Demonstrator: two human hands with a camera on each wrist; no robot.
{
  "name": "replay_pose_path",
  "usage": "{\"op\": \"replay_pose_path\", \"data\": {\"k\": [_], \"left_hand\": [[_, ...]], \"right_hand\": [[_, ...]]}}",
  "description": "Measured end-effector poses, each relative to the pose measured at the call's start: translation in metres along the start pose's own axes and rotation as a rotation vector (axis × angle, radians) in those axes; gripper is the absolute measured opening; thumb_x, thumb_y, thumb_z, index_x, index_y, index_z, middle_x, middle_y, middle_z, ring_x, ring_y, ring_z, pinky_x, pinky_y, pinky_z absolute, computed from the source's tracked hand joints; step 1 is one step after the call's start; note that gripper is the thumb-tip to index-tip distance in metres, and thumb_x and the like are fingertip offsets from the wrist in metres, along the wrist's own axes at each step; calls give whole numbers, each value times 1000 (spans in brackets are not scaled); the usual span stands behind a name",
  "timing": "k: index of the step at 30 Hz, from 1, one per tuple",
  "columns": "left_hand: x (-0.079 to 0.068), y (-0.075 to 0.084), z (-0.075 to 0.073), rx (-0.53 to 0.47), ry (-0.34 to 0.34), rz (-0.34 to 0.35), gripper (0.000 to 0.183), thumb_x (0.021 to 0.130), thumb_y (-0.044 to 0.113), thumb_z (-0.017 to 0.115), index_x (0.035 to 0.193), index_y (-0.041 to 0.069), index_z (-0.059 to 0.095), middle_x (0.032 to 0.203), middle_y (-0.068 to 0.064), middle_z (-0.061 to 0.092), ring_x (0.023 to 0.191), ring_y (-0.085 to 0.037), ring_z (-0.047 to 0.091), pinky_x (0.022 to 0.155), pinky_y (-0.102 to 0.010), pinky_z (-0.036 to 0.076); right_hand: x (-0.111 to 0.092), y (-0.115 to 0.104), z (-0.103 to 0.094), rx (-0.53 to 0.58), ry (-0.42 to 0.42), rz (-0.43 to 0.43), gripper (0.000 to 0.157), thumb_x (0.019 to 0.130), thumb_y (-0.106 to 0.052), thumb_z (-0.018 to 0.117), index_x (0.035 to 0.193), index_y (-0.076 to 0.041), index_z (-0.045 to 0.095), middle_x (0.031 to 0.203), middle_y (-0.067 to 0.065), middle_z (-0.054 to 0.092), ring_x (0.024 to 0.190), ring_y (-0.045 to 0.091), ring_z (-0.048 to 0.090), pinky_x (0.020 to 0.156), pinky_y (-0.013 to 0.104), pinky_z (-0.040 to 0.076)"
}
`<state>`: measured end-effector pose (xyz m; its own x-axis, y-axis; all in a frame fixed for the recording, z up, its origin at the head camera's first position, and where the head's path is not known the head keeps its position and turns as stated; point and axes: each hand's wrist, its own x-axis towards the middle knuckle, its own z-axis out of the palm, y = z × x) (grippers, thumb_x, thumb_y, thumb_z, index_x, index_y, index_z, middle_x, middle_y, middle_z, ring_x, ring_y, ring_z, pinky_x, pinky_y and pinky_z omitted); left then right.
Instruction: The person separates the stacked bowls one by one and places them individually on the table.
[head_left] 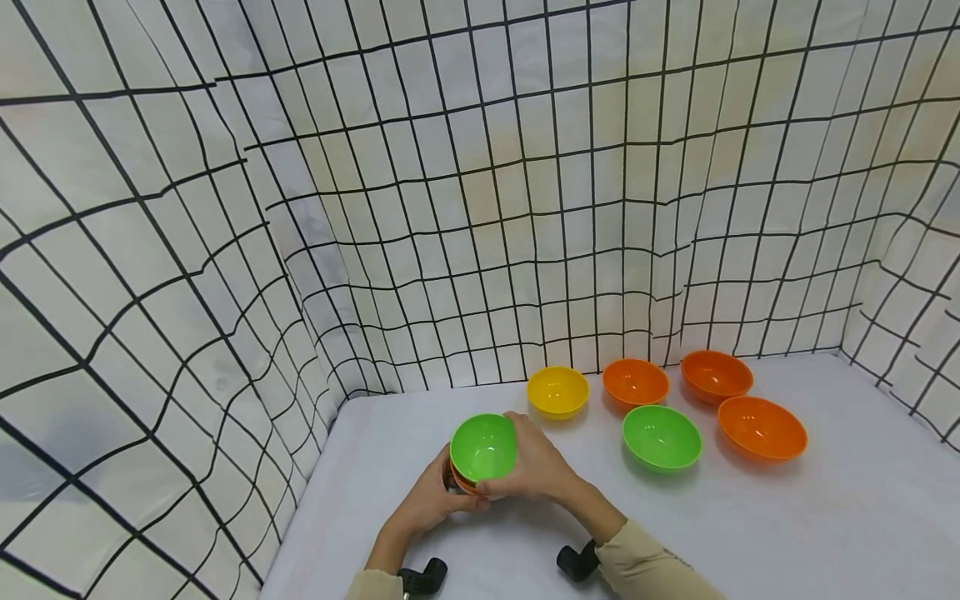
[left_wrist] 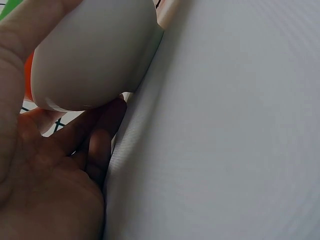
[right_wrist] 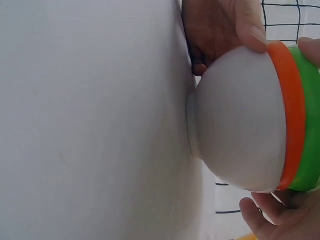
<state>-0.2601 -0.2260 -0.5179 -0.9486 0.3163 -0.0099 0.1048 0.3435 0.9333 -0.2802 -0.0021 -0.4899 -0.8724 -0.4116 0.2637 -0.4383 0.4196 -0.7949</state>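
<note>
A green bowl (head_left: 483,448) sits in an orange bowl (right_wrist: 289,115), which is nested in a white bowl (right_wrist: 240,120) standing on the table. My left hand (head_left: 433,497) holds the white bowl from the left, its thumb across the near side and its fingers around the far side. In the left wrist view, the white bowl (left_wrist: 97,55) fills the space between that thumb and the fingers (left_wrist: 100,145). From the right, my right hand (head_left: 536,461) grips the green bowl near its rim, thumb in front and fingers behind.
Behind and to the right stand a yellow bowl (head_left: 557,393), another green bowl (head_left: 662,438) and several orange bowls (head_left: 635,383) on the white table (head_left: 847,517). White walls with black grid lines (head_left: 495,208) enclose the back and sides. Black wrist mounts (head_left: 426,577) show at both wrists.
</note>
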Motion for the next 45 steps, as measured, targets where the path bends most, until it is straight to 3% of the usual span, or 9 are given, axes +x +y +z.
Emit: {"op": "replay_pose_path", "data": {"k": [6, 11, 15, 18, 23, 30, 39, 45], "left_hand": [[0, -2, 0, 4, -2, 0, 100, 73, 22, 94, 155, 22, 37, 144, -2, 56, 123, -20, 55, 109, -43, 40], [0, -2, 0, 3, -8, 6, 103, 73, 23, 94, 157, 20, 33, 146, -2, 55, 127, -20, 56, 112, -43, 40], [0, -2, 0, -7, -21, 15, 105, 74, 21, 93, 158, 21, 31, 147, -2, 55, 127, -21, 57, 110, -33, 43], [1, -2, 1, -21, -25, 12, 105, 75, 20, 93, 159, 22, 30, 148, -2, 55, 127, -21, 57, 111, -33, 43], [0, -1, 3, -32, -8, -4, 105, 74, 21, 94, 158, 22, 32, 150, -2, 53, 131, -21, 55, 117, -47, 39], [0, 0, 2, -19, 2, 12, 102, 73, 21, 94, 156, 24, 35, 151, 0, 54, 134, -22, 54, 117, -46, 38], [0, -1, 2, -5, 17, -10, 103, 72, 27, 94, 157, 21, 35, 153, -2, 52, 139, -26, 50, 121, -56, 32], [1, 0, 3, -9, 24, -19, 104, 71, 27, 95, 157, 20, 36, 154, -4, 51, 139, -28, 50, 121, -57, 32]], "right_hand": [[3, -2, -12, 101, 12, -43, 92, 64, -42, 93, 140, -16, 48, 128, -3, 61, 113, 15, 61, 93, 36, 54], [3, -6, -24, 115, 25, -7, 99, 65, -38, 94, 146, -14, 42, 133, 1, 59, 116, 21, 61, 95, 41, 55], [2, -9, -34, 131, 49, 11, 105, 65, -35, 94, 151, -14, 39, 139, 3, 57, 119, 26, 61, 97, 45, 55], [0, -11, -42, 143, 61, 15, 110, 64, -34, 95, 154, -12, 36, 142, 6, 56, 121, 29, 60, 98, 48, 55], [-4, -9, -57, 125, 63, 44, 118, 64, -36, 95, 158, -11, 29, 146, 10, 53, 123, 31, 59, 97, 49, 56], [-16, -3, -66, 73, 58, 79, 119, 65, -34, 96, 159, -10, 27, 151, 14, 49, 126, 34, 56, 98, 53, 54], [-36, 5, -72, -4, 56, 104, 121, 64, -41, 95, 159, -6, 28, 151, 16, 49, 127, 35, 55, 100, 58, 51], [-44, 11, -77, -15, 31, 123, 120, 66, -43, 93, 159, -7, 27, 155, 16, 45, 129, 34, 53, 102, 59, 49]]}}
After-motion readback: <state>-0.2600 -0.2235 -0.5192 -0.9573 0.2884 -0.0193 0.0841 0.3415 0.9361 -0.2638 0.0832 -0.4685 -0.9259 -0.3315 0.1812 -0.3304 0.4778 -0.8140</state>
